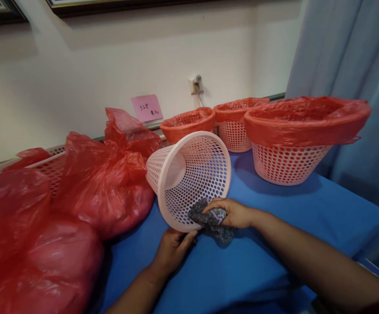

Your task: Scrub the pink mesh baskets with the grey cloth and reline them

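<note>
Pink basket (tipped), right hand gripping cloth

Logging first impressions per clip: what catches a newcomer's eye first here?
A pink perforated basket lies tipped at centre on the blue table, the left hand at its rim and the right hand pressing a grey cloth there. Red plastic bags pile left; red-lined baskets stand behind.

A pink basket lies tipped on the blue table. The left hand grips its lower rim; the right hand presses a grey cloth against that rim.
</note>
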{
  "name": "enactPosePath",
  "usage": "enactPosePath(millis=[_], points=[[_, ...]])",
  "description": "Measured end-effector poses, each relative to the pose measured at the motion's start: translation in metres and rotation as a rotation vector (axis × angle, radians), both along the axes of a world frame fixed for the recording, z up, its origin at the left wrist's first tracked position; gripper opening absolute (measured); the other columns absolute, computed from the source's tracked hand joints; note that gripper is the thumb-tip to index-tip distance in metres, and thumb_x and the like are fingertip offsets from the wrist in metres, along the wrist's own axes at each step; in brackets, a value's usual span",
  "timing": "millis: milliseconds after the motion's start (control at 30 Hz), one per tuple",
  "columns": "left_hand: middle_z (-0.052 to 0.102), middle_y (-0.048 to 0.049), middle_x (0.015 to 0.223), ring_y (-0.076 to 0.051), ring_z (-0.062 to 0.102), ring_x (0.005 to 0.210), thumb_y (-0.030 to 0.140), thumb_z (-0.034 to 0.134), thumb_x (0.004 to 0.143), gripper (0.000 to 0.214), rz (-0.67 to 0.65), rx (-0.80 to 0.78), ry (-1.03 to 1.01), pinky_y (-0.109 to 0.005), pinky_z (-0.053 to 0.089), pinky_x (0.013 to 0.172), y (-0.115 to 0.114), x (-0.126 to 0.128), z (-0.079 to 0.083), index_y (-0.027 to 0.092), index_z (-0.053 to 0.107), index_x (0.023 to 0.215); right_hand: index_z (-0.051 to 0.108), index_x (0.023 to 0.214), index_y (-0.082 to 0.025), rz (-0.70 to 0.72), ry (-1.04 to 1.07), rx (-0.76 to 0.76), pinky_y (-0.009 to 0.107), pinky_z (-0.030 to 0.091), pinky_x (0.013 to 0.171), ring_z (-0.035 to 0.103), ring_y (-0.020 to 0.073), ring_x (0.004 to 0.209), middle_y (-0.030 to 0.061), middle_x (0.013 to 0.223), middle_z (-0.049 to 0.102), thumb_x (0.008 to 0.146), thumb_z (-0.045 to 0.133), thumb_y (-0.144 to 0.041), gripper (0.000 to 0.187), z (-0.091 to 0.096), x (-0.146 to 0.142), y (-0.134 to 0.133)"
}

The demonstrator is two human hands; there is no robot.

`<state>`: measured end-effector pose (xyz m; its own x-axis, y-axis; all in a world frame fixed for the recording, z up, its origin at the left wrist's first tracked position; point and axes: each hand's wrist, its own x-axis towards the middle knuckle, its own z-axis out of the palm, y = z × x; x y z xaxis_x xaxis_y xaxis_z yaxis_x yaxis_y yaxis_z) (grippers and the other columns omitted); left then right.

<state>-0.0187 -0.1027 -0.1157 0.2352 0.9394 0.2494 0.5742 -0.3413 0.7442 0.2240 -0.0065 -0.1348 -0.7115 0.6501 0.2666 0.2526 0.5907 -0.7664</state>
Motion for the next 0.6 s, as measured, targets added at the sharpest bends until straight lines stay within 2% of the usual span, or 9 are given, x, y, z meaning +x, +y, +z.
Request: enactPosePath(millis=[67,167,233,300,433,500,567,600], points=[[0.069,-0.0019,0.058,-0.014,0.063,0.051,0.040,0.061,0.093,0.034,0.089,0.094,0.001,-0.021,0.051,0.053,-0.004,-0.002,0.003,0.017,0.073,0.072,0.070,0.123,-0.023,-0.151,-0.064,0.061,0.032,0.049,0.102,0.063,0.0195,0.112,0.0044,0.118,0.068,0.067,0.063,0.005,0.063,0.003,0.009,0.006],[0.069,-0.0026,0.061,-0.015,0.064,0.056,0.044,0.062,0.093,0.035,0.233,0.202,-0.028,-0.022,0.051,0.055,-0.008,-0.004,0.008,0.017,0.071,0.073,0.069,0.127,-0.022,-0.569,-0.228,0.231,0.043,0.046,0.104,0.058,0.0272,0.117,0.0116,0.126,0.063,0.073,0.058,0.002,0.060,0.009,0.030,0.019],[0.071,-0.0029,0.065,-0.015,0.065,0.060,0.044,0.061,0.093,0.033,0.238,0.197,-0.047,-0.022,0.052,0.057,-0.008,-0.003,0.010,0.016,0.072,0.078,0.069,0.127,-0.023,-0.717,-0.289,0.279,0.045,0.045,0.103,0.056,0.0296,0.116,0.0136,0.129,0.060,0.076,0.058,-0.001,0.056,0.012,0.037,0.022],[0.072,-0.0027,0.067,-0.015,0.065,0.060,0.042,0.061,0.093,0.030,0.185,0.165,-0.042,-0.022,0.052,0.057,-0.006,-0.001,0.008,0.016,0.073,0.082,0.071,0.123,-0.024,-0.652,-0.273,0.245,0.043,0.047,0.100,0.058,0.0281,0.113,0.0122,0.125,0.062,0.076,0.060,-0.003,0.052,0.011,0.034,0.019],[0.072,-0.0019,0.065,-0.014,0.066,0.057,0.038,0.062,0.092,0.027,0.043,0.039,-0.007,-0.021,0.052,0.057,0.000,0.004,-0.001,0.017,0.073,0.078,0.072,0.116,-0.026,-0.175,-0.035,0.032,0.034,0.051,0.096,0.065,0.0200,0.104,0.0021,0.110,0.068,0.069,0.068,-0.002,0.054,0.003,0.012,0.006],[0.072,-0.0018,0.063,-0.013,0.066,0.055,0.037,0.059,0.095,0.031,-0.003,-0.003,-0.004,-0.021,0.052,0.057,0.001,0.004,-0.003,0.017,0.073,0.075,0.071,0.117,-0.025,0.003,0.060,-0.050,0.032,0.052,0.096,0.066,0.0177,0.103,0.0002,0.110,0.069,0.066,0.069,0.000,0.057,0.000,0.005,0.003],[0.070,-0.0010,0.059,-0.012,0.065,0.052,0.036,0.058,0.096,0.033,0.014,0.027,-0.012,-0.020,0.051,0.055,-0.001,0.002,-0.002,0.017,0.071,0.072,0.071,0.118,-0.024,-0.001,0.059,-0.040,0.032,0.051,0.098,0.066,0.0178,0.105,0.0011,0.112,0.069,0.065,0.068,0.002,0.059,0.001,0.006,0.005],[0.069,-0.0005,0.057,-0.012,0.063,0.050,0.036,0.058,0.095,0.034,0.050,0.068,-0.022,-0.019,0.050,0.053,-0.003,0.001,0.000,0.017,0.069,0.070,0.071,0.119,-0.023,-0.084,0.027,0.004,0.033,0.050,0.100,0.065,0.0187,0.108,0.0024,0.114,0.069,0.065,0.067,0.004,0.061,0.002,0.010,0.008]])
